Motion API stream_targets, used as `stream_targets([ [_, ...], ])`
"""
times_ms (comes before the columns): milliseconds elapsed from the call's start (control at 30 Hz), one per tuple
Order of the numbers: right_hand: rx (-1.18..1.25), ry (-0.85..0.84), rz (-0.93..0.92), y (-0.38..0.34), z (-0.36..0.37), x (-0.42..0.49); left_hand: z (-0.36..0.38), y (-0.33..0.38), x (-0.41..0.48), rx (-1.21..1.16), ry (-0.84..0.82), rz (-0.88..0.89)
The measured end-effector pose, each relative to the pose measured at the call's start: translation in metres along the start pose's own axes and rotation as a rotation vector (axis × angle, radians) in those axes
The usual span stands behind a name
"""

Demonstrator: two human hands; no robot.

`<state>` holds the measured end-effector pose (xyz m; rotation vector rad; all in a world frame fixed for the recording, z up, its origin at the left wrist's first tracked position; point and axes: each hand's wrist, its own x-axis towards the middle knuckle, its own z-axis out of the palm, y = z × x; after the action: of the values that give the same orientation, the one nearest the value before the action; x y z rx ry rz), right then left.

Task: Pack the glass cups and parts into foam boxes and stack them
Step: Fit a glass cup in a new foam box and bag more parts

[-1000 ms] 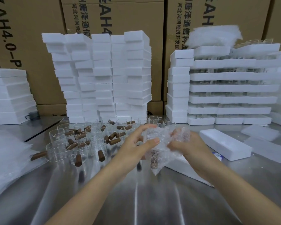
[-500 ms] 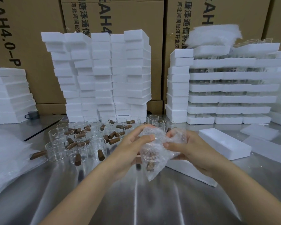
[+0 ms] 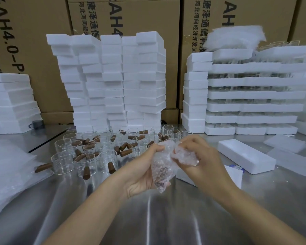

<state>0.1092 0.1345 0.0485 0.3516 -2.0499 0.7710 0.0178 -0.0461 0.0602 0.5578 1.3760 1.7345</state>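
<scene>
Printed cardboard cartons (image 3: 34,41) behind a steel table (image 3: 166,218), small grey mug (image 3: 36,124) far left.

Person at the bench: two hands and two forearms in view, all uncovered.

The left hand (image 3: 141,172) and right hand (image 3: 201,161) are bare. The left forearm (image 3: 88,214) and right forearm (image 3: 251,209) run uncovered from wrist to the lower edge of the view; both are slender and smooth. Nail detail is too small to tell. Clothing above the forearms lies outside the view.
</scene>
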Motion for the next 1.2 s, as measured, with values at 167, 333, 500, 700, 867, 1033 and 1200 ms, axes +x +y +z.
stream_targets([
  [167, -0.058, -0.16, -0.043, 0.0, 0.001, -0.005, -0.011, 0.002, 0.001, -0.034, 0.035, -0.002],
  [333, -0.071, -0.187, -0.085, 0.003, -0.001, -0.004, -0.016, 0.001, 0.001, 0.033, -0.102, -0.042],
  [500, -0.216, -0.195, -0.1, 0.001, -0.002, -0.004, -0.01, -0.002, 0.003, 0.017, -0.014, -0.037],
  [700, -0.19, -0.099, -0.077, -0.005, 0.006, -0.006, -0.005, -0.004, 0.004, -0.057, 0.026, -0.028],
  [867, -0.092, -0.146, -0.074, -0.007, 0.002, -0.008, -0.003, -0.005, 0.004, -0.188, 0.034, -0.028],
  [1033, -0.02, -0.154, 0.042, -0.007, 0.004, -0.006, -0.003, 0.0, 0.002, -0.149, 0.115, 0.031],
  [1200, 0.048, 0.036, 0.19, -0.011, 0.005, -0.004, 0.005, 0.0, -0.001, -0.002, 0.078, 0.127],
])
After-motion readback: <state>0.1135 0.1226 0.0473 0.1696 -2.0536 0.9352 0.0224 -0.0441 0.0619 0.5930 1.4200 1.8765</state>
